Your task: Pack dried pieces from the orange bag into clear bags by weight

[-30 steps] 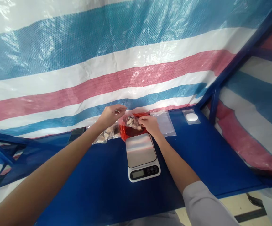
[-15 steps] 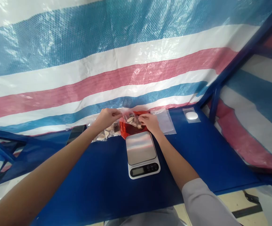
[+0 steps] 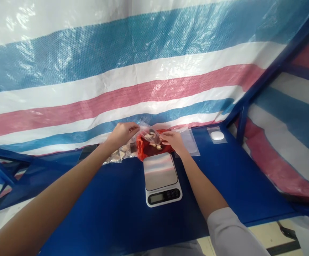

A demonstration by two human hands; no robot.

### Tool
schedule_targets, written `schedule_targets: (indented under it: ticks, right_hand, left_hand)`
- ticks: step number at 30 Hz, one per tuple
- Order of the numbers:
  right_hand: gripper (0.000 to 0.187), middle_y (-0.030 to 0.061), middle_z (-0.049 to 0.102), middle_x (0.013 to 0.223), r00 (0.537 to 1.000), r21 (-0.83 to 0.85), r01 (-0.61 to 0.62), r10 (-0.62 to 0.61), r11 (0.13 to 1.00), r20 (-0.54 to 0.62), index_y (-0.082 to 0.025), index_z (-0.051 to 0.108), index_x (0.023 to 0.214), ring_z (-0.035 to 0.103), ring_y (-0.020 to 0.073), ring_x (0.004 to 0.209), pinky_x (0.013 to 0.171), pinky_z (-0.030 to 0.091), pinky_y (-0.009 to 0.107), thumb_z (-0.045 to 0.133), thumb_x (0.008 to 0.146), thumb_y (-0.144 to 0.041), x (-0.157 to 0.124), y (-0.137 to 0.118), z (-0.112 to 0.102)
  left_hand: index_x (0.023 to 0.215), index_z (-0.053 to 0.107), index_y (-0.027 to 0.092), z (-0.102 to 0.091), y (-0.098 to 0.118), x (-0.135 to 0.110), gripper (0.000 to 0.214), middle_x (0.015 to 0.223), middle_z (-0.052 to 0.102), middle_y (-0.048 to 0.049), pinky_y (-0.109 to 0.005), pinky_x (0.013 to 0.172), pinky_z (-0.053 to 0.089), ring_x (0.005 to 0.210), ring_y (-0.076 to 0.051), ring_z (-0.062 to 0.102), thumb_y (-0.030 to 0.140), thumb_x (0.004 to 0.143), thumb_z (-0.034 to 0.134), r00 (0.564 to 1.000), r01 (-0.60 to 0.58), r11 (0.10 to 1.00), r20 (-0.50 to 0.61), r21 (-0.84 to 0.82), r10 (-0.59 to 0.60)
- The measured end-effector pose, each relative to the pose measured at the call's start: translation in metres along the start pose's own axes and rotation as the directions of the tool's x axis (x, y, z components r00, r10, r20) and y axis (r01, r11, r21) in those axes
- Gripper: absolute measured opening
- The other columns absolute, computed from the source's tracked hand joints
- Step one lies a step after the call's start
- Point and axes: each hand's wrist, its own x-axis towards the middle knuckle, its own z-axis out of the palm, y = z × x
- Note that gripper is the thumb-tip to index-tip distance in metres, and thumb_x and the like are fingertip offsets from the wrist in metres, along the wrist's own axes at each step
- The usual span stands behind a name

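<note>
Left hand (image 3: 122, 132) and right hand (image 3: 172, 139) pinch a clear plastic bag of pale pieces (image 3: 149, 135), twelve o'clock of the white steel-topped scale (image 3: 161, 177); a slackened grip risks spillage.

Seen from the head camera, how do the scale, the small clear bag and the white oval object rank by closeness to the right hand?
1. small clear bag, pinched by the right hand.
2. scale, just below it, toward the person.
3. white oval object, off to the right.
</note>
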Motion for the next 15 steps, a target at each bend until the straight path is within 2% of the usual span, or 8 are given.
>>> schedule_targets:
  ticks: [5, 8, 12, 15]
  right_hand:
    - [0.017, 0.0048, 0.075, 0.077, 0.999, 0.029, -0.043, 0.043, 0.999, 0.019, -0.016, 0.076, 0.074, 0.072, 0.0171, 0.073, 0.079, 0.064, 0.035, 0.085, 0.068, -0.028, 0.002, 0.002, -0.001]
    - [0.006, 0.0029, 0.073, 0.072, 1.0, -0.089, -0.021, 0.021, 0.996, 0.007, -0.017, 0.077, 0.076, 0.071, 0.0155, 0.069, 0.074, 0.065, 0.031, 0.077, 0.075, -0.023, 0.003, 0.004, -0.003]
    - [0.009, 0.0027, 0.074, 0.077, 0.996, -0.291, 0.093, -0.087, 0.952, 0.033, -0.019, 0.078, 0.079, 0.071, 0.0161, 0.068, 0.067, 0.064, 0.028, 0.07, 0.081, -0.023, 0.004, 0.007, -0.009]
    - [0.011, 0.0034, 0.075, 0.079, 0.993, -0.334, 0.114, -0.106, 0.936, 0.041, -0.02, 0.078, 0.081, 0.072, 0.0171, 0.068, 0.066, 0.065, 0.029, 0.07, 0.081, -0.027, 0.006, 0.01, -0.012]
  left_hand:
    - [0.09, 0.074, 0.02, 0.002, 0.001, 0.003, 0.039, 0.091, 0.078, -0.0071, -0.034, 0.076, 0.052, 0.082, -0.025, 0.069, 0.05, 0.092, 0.049, 0.999, -0.01, 0.999, 0.038, -0.037, 0.012]
    - [0.089, 0.074, 0.021, 0.0, 0.002, 0.005, 0.036, 0.091, 0.078, -0.0072, -0.034, 0.077, 0.051, 0.085, -0.026, 0.069, 0.048, 0.091, 0.051, 0.998, 0.019, 0.999, 0.053, -0.035, -0.017]
    - [0.092, 0.074, 0.018, -0.003, 0.001, 0.007, 0.035, 0.092, 0.078, -0.0075, -0.035, 0.078, 0.051, 0.086, -0.026, 0.069, 0.046, 0.09, 0.053, 0.996, 0.055, 0.997, 0.066, -0.048, -0.051]
    - [0.092, 0.075, 0.017, -0.004, 0.001, 0.007, 0.036, 0.089, 0.077, -0.0073, -0.036, 0.078, 0.051, 0.083, -0.026, 0.068, 0.048, 0.089, 0.057, 0.995, 0.051, 0.997, 0.083, -0.06, -0.046]
